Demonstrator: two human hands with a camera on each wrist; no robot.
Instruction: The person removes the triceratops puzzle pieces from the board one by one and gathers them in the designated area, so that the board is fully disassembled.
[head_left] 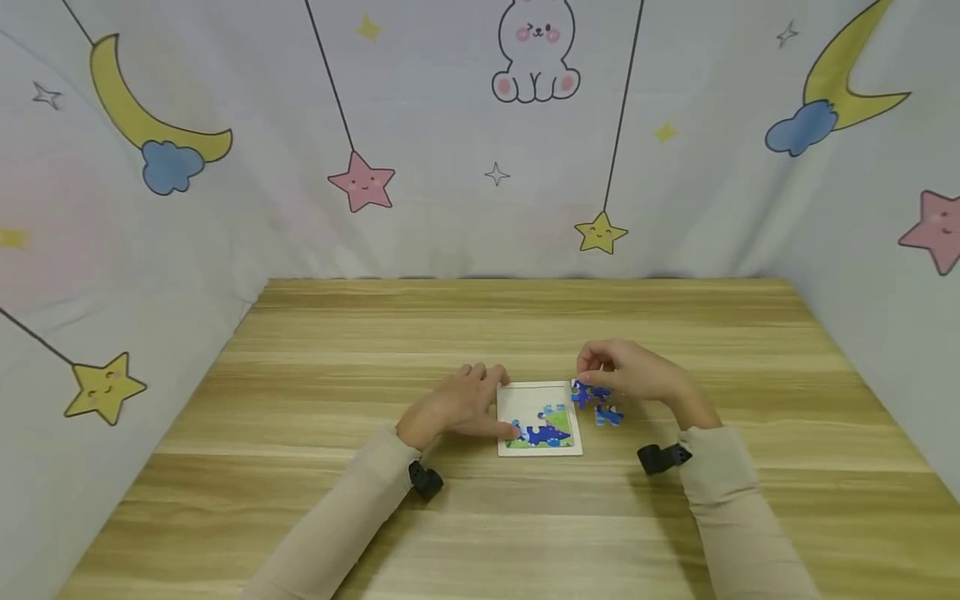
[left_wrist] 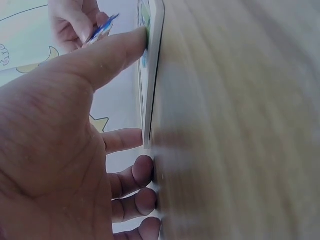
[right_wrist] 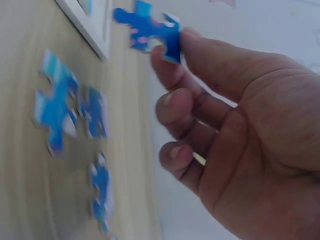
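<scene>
A small white puzzle tray (head_left: 536, 386) lies on the wooden table, with several pieces of a blue and green picture fitted along its bottom. My left hand (head_left: 480, 404) rests flat beside the tray's left edge (left_wrist: 156, 75). Its thumb (left_wrist: 120, 50) presses on the tray's lower left part, and its fingers (left_wrist: 137, 172) touch the table. My right hand (head_left: 592, 375) hovers just right of the tray's top corner (right_wrist: 87, 22) and pinches a blue puzzle piece (right_wrist: 150, 30) between thumb and forefinger. Loose blue pieces (head_left: 607, 414) lie on the table under that hand.
A cloth backdrop printed with moons, stars and a rabbit (head_left: 536, 50) closes in the table at the back and on both sides. Bare wooden tabletop (head_left: 337, 350) spreads around the tray. Several loose pieces (right_wrist: 55, 105) lie close together right of the tray.
</scene>
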